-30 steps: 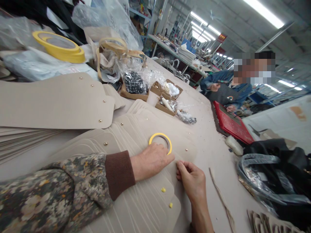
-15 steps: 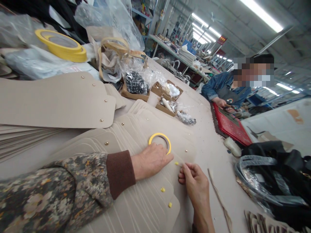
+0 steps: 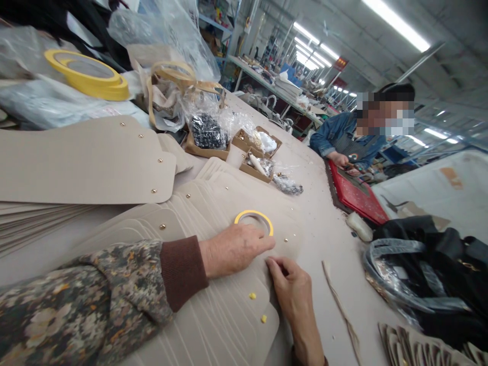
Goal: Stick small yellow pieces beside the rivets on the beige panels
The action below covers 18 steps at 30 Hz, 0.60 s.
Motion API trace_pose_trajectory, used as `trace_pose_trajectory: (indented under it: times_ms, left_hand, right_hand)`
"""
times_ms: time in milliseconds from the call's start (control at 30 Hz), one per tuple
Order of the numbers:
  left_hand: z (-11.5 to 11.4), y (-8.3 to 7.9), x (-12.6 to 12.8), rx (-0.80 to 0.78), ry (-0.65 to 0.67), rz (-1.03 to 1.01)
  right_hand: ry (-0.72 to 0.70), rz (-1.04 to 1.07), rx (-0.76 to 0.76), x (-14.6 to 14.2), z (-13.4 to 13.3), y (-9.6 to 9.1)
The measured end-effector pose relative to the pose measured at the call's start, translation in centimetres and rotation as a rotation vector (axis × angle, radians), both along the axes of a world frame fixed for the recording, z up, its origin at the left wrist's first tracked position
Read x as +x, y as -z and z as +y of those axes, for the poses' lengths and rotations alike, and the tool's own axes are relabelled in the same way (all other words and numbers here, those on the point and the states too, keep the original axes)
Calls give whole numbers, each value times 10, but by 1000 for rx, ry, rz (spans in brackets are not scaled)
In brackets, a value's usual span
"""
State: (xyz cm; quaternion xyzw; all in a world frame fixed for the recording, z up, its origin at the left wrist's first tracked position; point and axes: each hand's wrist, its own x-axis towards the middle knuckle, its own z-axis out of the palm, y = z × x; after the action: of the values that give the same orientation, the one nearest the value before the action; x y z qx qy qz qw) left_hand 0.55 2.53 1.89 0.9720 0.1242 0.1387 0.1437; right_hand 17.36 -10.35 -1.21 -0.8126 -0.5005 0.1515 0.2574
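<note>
My left hand (image 3: 236, 249) lies flat on a fanned stack of beige panels (image 3: 213, 203) with small metal studs. Its fingers press down the near edge of a small yellow tape roll (image 3: 254, 218). Just right of it, my right hand (image 3: 290, 292) is curled, and its pinched fingertips touch the top panel beside my left fingertips. Nothing shows between the right fingers. Two small yellow tape bits (image 3: 252, 295) stick to the panels just below my hands. A floral sleeve with a brown cuff covers my left forearm.
A second pile of beige panels (image 3: 87, 162) lies at the left. Behind it are large yellow tape rolls (image 3: 87, 76), plastic bags and small cardboard boxes of hardware (image 3: 208, 137). A co-worker (image 3: 343, 137) bends over a red mat (image 3: 356, 193). A black bag (image 3: 430, 264) sits at the right.
Half a second ago my right hand held a small yellow tape bit lifted off the roll. It has since moved back left and down onto the panel beside my left fingertips.
</note>
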Motion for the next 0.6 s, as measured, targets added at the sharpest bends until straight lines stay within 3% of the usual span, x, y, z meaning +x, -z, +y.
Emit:
trace_pose_trajectory:
  times_ms: [100, 200, 267, 367, 600]
  left_hand:
    - [0, -1, 0, -41, 47, -73]
    - [-1, 0, 1, -78, 78, -153]
    - [-1, 2, 2, -112, 82, -204]
    - [-3, 5, 2, -145, 90, -199]
    - [-5, 4, 1, -116, 80, -131]
  right_hand:
    - [-84, 254, -101, 1, -7, -10]
    - [2, 324, 141, -2, -9, -14]
    - [8, 280, 323, -6, -7, -15]
    - [-123, 115, 470, -13, -1, -17]
    - [-288, -227, 576, -21, 7, -20]
